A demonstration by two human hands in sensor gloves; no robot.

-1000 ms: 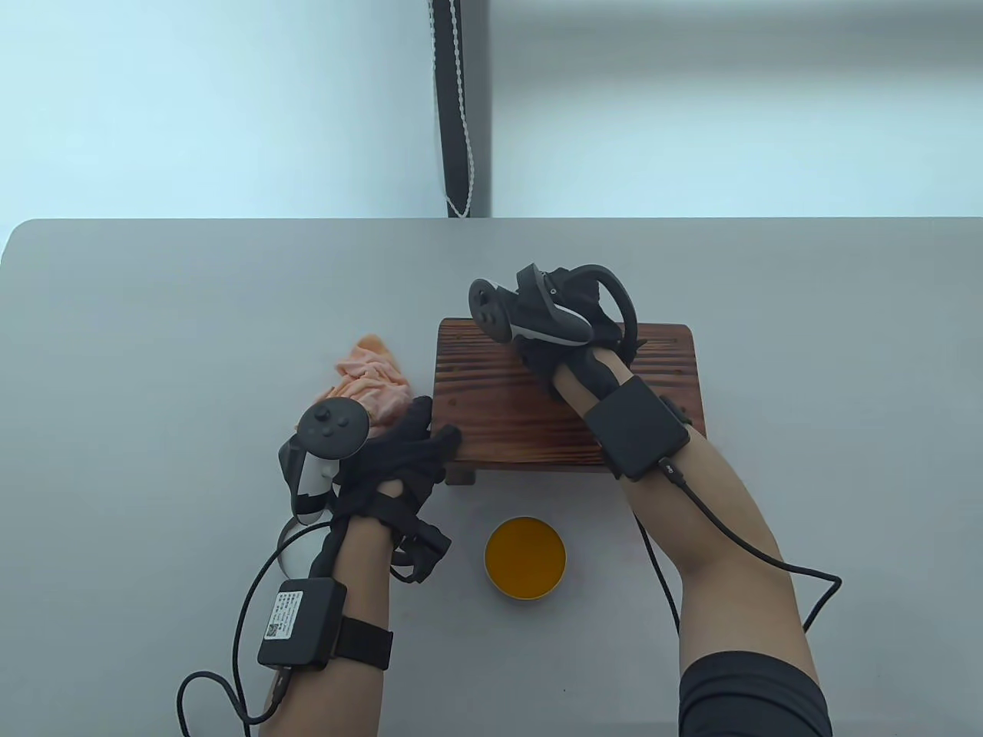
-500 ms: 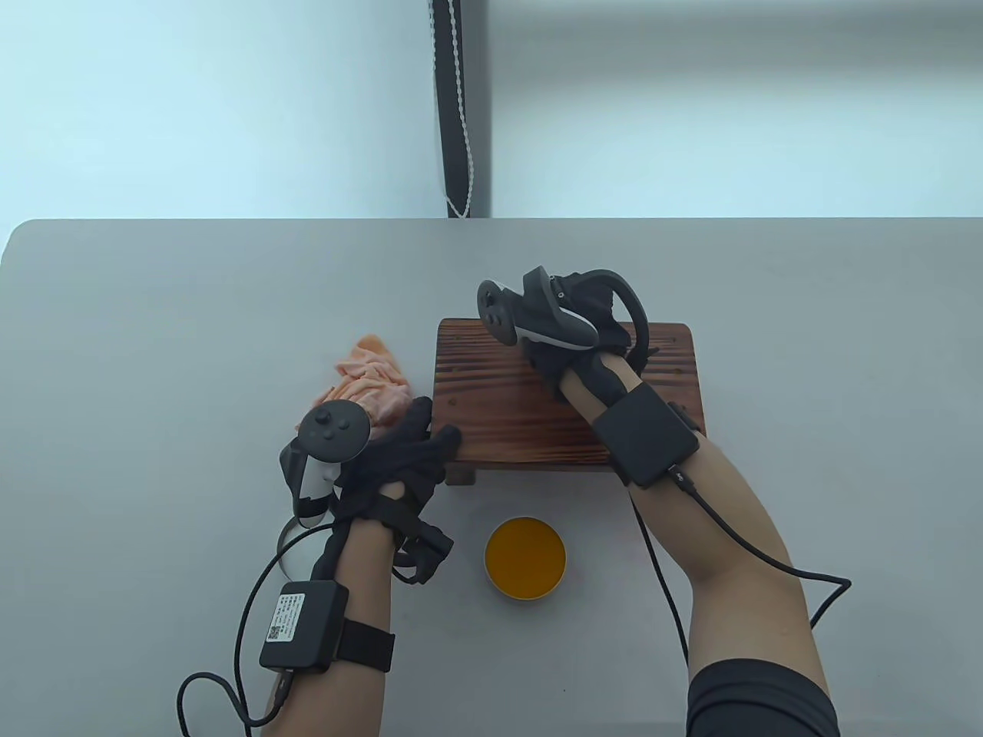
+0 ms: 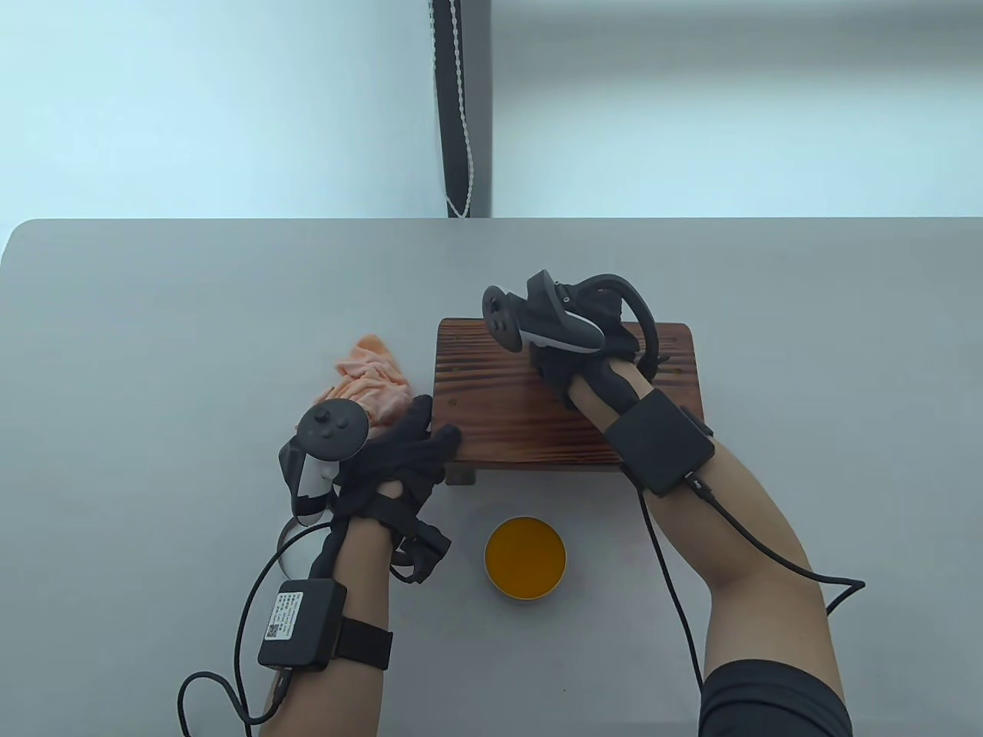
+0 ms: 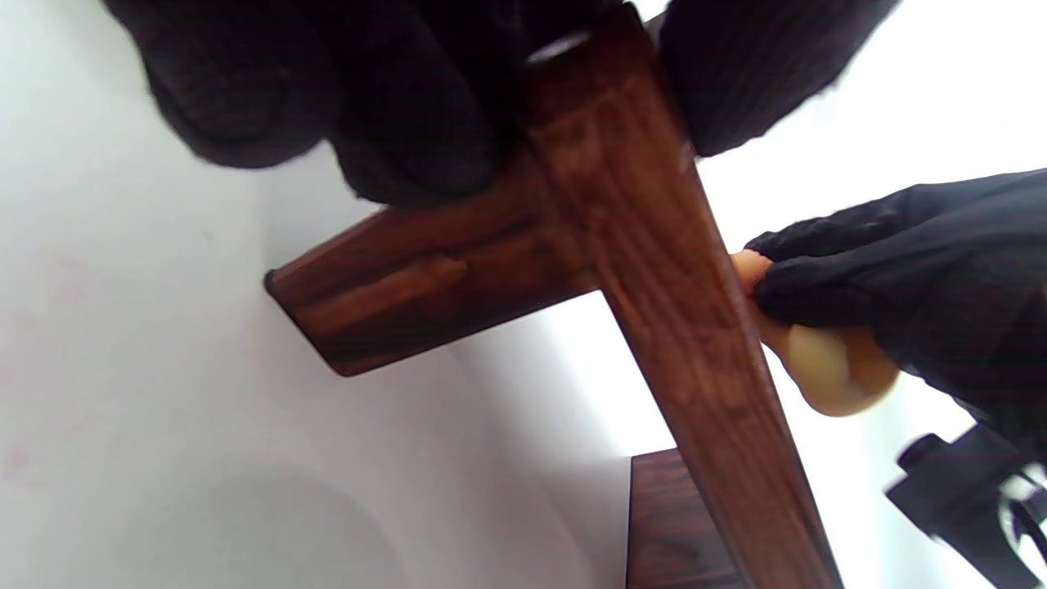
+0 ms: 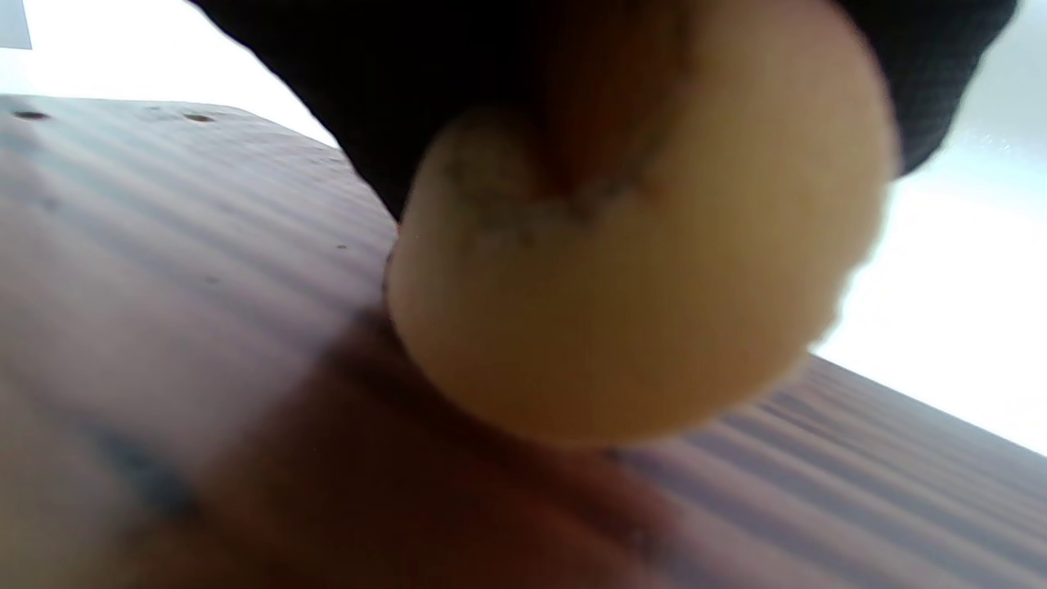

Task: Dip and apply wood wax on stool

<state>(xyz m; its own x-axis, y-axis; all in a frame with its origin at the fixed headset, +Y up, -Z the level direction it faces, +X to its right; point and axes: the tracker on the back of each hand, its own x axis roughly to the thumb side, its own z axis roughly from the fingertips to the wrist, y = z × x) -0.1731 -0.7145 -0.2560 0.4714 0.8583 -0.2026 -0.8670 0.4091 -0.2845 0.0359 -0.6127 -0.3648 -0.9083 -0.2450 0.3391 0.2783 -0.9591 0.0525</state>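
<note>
Right hand (image 3: 584,345) pinches a round yellow sponge applicator (image 5: 638,278) and presses it on the far part of the stool (image 3: 499,399) top, which stands mid-desk. Left hand (image 3: 399,453) grips the stool's near left corner, fingers (image 4: 409,106) under the edge and thumb on top, steadying it. Just before the stool sits the open wax tin (image 3: 525,557); a peach cloth (image 3: 369,380) lies to its left on the desk (image 3: 153,345). Judged step: spreading wax. Next calls for even strokes along the grain, then a fresh dip.
</note>
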